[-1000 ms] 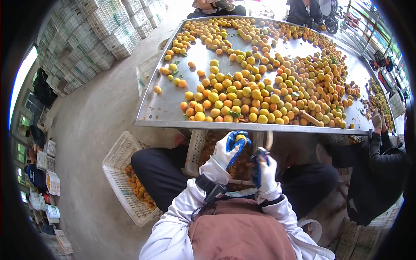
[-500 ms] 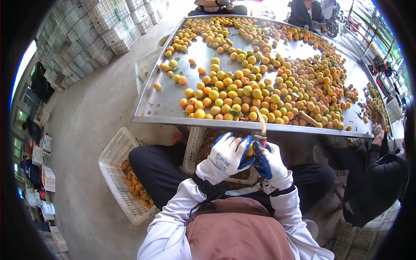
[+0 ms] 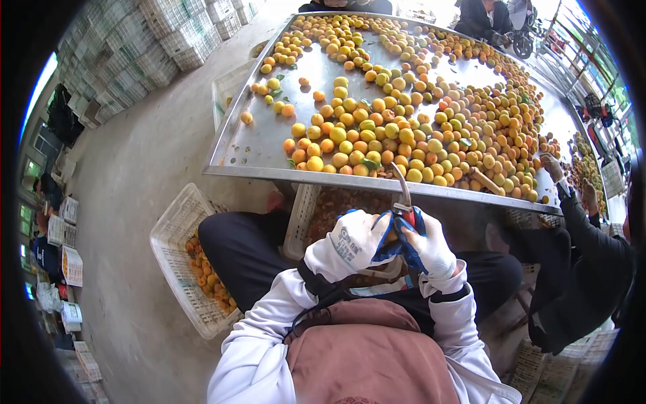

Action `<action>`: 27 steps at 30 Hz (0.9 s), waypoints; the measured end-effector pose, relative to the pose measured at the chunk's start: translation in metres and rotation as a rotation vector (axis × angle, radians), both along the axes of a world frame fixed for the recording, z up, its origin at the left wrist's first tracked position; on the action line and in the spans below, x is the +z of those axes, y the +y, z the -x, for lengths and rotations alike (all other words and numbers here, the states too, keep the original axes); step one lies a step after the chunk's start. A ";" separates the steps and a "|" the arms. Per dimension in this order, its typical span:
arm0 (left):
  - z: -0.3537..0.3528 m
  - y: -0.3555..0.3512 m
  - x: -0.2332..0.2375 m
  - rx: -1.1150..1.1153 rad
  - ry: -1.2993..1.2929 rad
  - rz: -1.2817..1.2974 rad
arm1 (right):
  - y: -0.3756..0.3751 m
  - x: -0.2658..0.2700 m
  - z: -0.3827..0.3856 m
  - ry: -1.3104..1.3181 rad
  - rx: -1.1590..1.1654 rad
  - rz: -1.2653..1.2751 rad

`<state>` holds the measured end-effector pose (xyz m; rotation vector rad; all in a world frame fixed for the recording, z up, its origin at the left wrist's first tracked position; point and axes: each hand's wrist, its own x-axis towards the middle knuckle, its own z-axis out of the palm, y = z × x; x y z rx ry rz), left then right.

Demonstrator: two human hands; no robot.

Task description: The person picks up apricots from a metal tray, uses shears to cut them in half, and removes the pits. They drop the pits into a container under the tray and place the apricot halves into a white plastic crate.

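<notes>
My left hand (image 3: 358, 237), in a white and blue glove, has its fingers closed around a fruit that is mostly hidden between both hands. My right hand (image 3: 426, 244), gloved alike, is closed on a knife (image 3: 404, 202) with a red handle and a curved blade that points up toward the table edge. Both hands touch each other above my lap. Beyond them, many yellow and orange fruits (image 3: 377, 128) lie on the metal table (image 3: 269, 172).
A white crate (image 3: 195, 296) of orange fruit pieces stands at my left. Another crate (image 3: 296, 225) sits under the table edge. A person in dark clothes (image 3: 579, 269) sits at the right, others beyond the table. Stacked crates (image 3: 134, 54) stand back left.
The fruit between my hands is now more hidden and the blade stands more clearly in view. The person at the right has moved a hand onto the table among the fruits.
</notes>
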<state>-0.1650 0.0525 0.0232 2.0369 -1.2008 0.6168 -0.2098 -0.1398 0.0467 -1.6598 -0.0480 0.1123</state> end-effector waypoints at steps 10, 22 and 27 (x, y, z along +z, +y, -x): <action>0.018 -0.013 -0.007 -0.167 0.576 0.335 | 0.029 -0.046 0.009 0.102 -0.304 -0.529; 0.003 -0.029 -0.018 0.027 0.415 0.299 | -0.005 -0.017 0.005 0.143 -0.201 -0.223; 0.001 -0.024 -0.020 -0.045 0.320 0.186 | -0.015 0.005 0.004 0.207 -0.037 -0.152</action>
